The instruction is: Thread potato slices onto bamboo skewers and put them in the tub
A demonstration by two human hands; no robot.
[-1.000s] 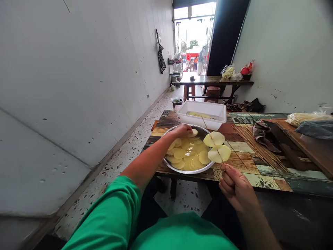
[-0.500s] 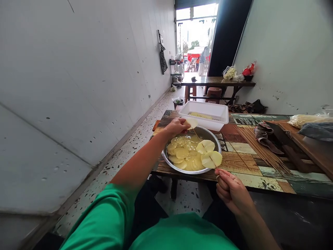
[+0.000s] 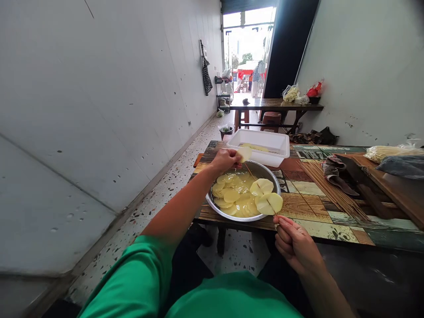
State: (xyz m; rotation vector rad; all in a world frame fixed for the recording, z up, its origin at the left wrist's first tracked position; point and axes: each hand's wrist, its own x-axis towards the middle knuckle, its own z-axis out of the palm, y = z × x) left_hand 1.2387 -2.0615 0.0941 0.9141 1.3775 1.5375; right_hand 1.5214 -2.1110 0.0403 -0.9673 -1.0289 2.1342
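Green sleeve point(image 3: 141, 269), near and left of the bowl point(image 3: 232, 217), leads to the left grip point(image 3: 228, 160), which pinches the loose slice point(image 3: 244, 153) by its left edge, over the bowl's far rim. That edge hold seems sound: it leaves the middle free for piercing, with the fingertips out of the tip's line. Holding the slice square to the skewer point(image 3: 250, 172) should make a clean hole; tilted, it might split. Whether the tip has entered it, I cannot tell.

Other slices point(image 3: 232, 194) lie wet in the bowl and are probably slippery, so a light, firm pinch suits them. Behind the bowl stands the tray point(image 3: 271, 160). From the bowl's far rim the skewer slants down to its near right side, carrying the upper threaded slice point(image 3: 265, 184) and the lower threaded slice point(image 3: 274, 202).

Just right of the bowl's near edge, the right grip point(image 3: 289, 234) is closed around the skewer's lower end, close under the lower threaded slice. Pushing straight along its length should serve better than bending it sideways. Sticks point(image 3: 331, 190) lie on the table point(image 3: 347, 230), right of the bowl.
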